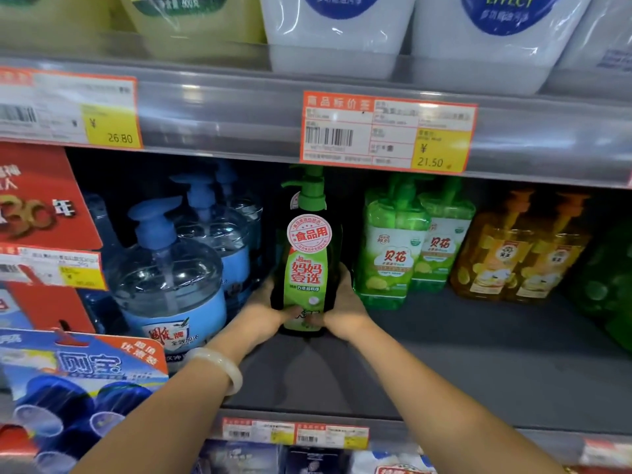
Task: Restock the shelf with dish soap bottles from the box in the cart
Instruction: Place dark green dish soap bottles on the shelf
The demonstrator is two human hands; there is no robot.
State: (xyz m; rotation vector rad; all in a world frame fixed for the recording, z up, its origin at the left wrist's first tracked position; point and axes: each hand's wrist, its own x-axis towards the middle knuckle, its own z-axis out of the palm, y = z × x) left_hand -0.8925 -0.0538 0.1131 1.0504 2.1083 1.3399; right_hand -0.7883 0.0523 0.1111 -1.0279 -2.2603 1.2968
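From the head camera, your left hand (265,311) and right hand (343,311) wrap the base of one dark green dish soap bottle (307,254), both grips curled around it, standing it upright on the grey shelf (478,354). Push it straight back and keep the label facing out, judging by the gap behind. Just left of your grip stand at least three blue pump bottles (171,268); to the right, two light green bottles (410,241), then two orange bottles (519,248).
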